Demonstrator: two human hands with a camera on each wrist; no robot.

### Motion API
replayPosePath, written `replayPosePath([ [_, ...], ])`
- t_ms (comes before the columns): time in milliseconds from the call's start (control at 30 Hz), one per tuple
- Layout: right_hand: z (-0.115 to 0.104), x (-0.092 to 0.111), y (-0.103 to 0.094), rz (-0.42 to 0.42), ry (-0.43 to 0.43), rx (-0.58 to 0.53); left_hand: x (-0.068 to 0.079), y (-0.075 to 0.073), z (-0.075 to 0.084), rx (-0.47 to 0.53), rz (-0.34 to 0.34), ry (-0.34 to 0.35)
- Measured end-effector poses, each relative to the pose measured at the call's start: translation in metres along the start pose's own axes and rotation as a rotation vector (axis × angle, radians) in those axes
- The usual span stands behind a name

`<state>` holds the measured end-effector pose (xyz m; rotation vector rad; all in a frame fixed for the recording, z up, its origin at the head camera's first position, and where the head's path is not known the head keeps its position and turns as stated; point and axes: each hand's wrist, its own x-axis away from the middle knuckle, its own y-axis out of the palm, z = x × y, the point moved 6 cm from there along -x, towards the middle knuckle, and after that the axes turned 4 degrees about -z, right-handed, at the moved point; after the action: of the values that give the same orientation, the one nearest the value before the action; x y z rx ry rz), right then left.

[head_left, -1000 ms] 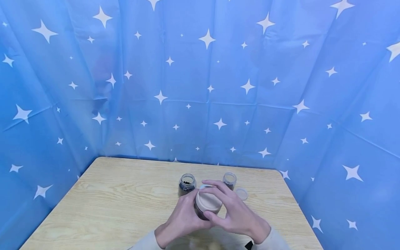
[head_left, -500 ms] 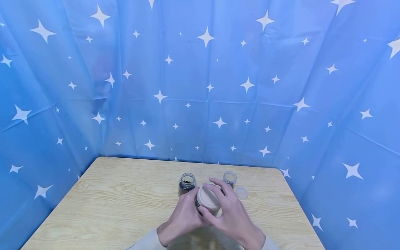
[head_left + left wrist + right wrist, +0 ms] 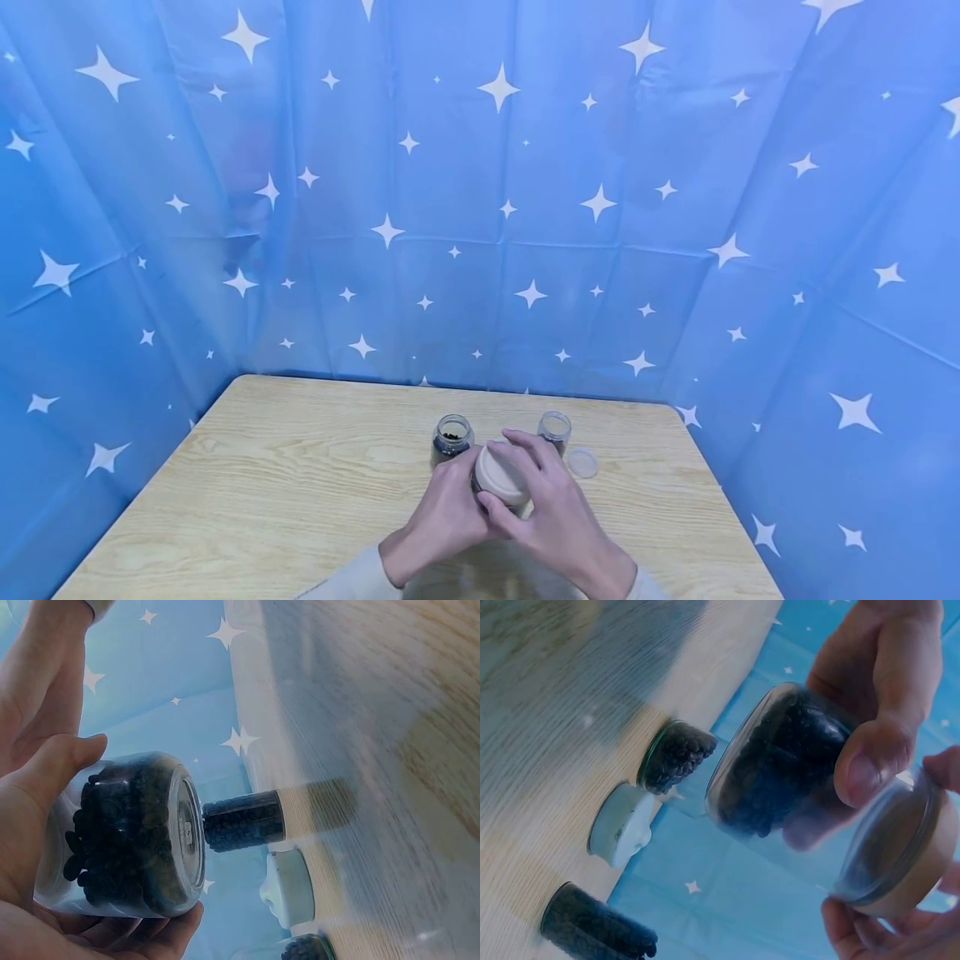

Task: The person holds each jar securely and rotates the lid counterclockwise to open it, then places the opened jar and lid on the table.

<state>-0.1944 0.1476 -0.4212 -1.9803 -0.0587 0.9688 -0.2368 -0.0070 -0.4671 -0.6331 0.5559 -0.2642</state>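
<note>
My left hand (image 3: 442, 521) grips a clear glass jar (image 3: 139, 832) partly filled with dark beans or seeds, tilted above the table. Thumb and fingers wrap round its side, and its base shows in the left wrist view. Over the jar's mouth is a beige lid (image 3: 501, 477); a clear rim lines its inner side in the right wrist view. My right hand (image 3: 558, 521) holds this lid by its edge, thumb on the near side and fingers over the far side. How firmly the lid sits on the jar cannot be seen.
Behind my hands stand an uncovered jar (image 3: 452, 437) of dark pieces and a second glass jar (image 3: 555, 427). A clear round disc (image 3: 582, 462) lies to the right. A pale blue-white round thing (image 3: 291, 889) sits between the jars. Starry blue curtain (image 3: 465, 183) surrounds the wooden table (image 3: 300, 467).
My right hand has shifted its grip round the lid, its thumb moving a little left and up and its wrist lower. The left hand still holds the jar in nearly the same place.
</note>
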Motion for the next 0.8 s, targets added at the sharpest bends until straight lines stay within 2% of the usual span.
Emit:
replayPosePath([
  [367, 0.0, -0.002, -0.006, -0.023, -0.046, -0.066, 0.001, 0.0, 0.001, 0.032, -0.03, -0.015],
  [800, 0.002, -0.011, -0.012, -0.079, -0.169, -0.149, 0.004, -0.004, 0.004, 0.062, -0.03, -0.007],
])
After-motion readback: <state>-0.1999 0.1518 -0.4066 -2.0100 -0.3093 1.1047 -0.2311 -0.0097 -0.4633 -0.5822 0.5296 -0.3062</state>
